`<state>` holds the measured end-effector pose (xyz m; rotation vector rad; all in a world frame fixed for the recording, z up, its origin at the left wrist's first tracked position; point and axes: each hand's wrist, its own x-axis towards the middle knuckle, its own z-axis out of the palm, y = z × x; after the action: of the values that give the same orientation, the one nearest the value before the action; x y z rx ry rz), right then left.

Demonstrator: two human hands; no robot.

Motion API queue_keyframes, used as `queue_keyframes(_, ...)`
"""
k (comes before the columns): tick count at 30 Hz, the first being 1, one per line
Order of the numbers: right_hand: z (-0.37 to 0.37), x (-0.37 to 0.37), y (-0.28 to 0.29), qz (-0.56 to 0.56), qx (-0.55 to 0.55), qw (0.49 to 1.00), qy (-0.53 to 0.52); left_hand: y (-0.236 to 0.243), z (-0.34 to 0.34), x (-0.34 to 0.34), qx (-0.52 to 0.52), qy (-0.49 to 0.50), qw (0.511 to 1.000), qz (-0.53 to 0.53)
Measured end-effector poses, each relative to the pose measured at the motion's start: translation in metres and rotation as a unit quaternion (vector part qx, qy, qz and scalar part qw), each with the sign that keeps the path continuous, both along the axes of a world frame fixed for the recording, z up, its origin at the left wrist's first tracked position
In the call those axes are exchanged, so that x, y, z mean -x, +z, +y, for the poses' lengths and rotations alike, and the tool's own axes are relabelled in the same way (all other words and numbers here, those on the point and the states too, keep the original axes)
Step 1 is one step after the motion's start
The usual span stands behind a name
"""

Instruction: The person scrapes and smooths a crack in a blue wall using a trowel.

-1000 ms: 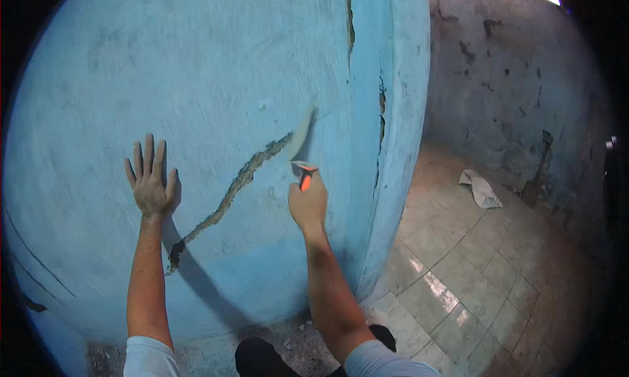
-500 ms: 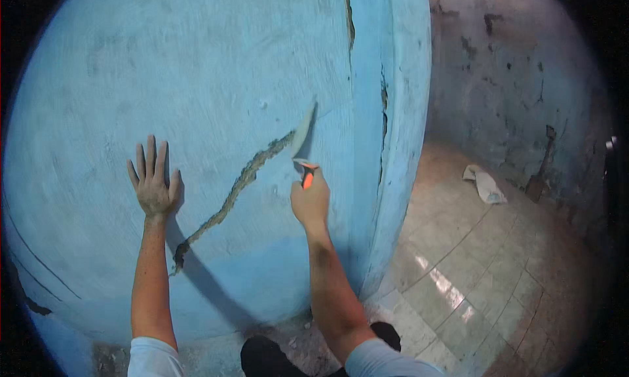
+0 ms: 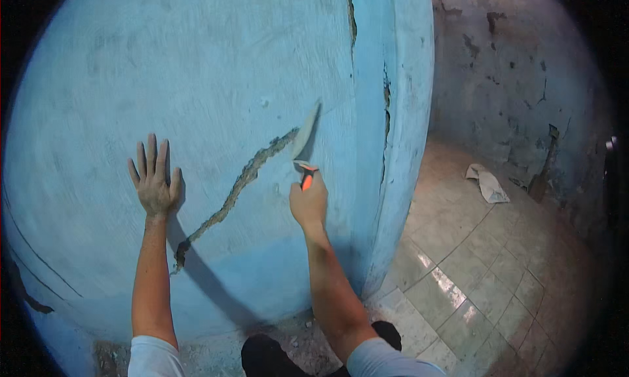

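Observation:
A pale blue wall point(image 3: 98, 101) fills most of the view, with a jagged diagonal crack point(image 3: 244, 179) exposing rough grey material. My left hand point(image 3: 156, 183) is open and flat on the wall left of the crack, fingers spread upward, dusty. My right hand point(image 3: 308, 203) grips a trowel by its orange-and-black handle. The trowel's pale blade point(image 3: 303, 131) lies against the wall at the upper end of the crack, pointing up and slightly right.
A cracked wall edge point(image 3: 393, 115) runs vertically to the right. Beyond it are a stained wall point(image 3: 504, 69), a tiled floor point(image 3: 452, 239) and a crumpled pale sheet or sack point(image 3: 487, 183). Debris point(image 3: 298, 334) lies along the wall's foot, beside my dark-clad legs point(image 3: 265, 354).
The view has shifted slightly. The trowel blade shows a little further right in the picture than a second ago; my left hand stays spread on the wall.

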<state>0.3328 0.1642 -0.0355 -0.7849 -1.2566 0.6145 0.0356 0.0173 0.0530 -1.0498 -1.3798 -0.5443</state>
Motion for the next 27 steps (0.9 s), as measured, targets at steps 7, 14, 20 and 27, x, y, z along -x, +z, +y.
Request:
queue_keyframes(7, -0.004, -0.002, 0.004, -0.083, -0.005, 0.996, 0.036, 0.004, 0.004, -0.002, -0.012, -0.003, 1.0, 0.014)
queue_keyframes(14, -0.009, -0.017, 0.01, -0.031, 0.01, 0.994, 0.105, 0.002, -0.002, 0.005, 0.01, 0.015, 1.0, 0.007)
queue_keyframes(20, -0.009, -0.011, 0.0, -0.038, 0.021, 0.997, 0.062, 0.004, -0.004, -0.003, 0.004, -0.013, 1.0, 0.004)
queue_keyframes(27, 0.01, -0.002, -0.006, -0.029, -0.006, 1.0, 0.0, 0.0, 0.006, -0.001, 0.001, -0.011, 1.0, 0.016)
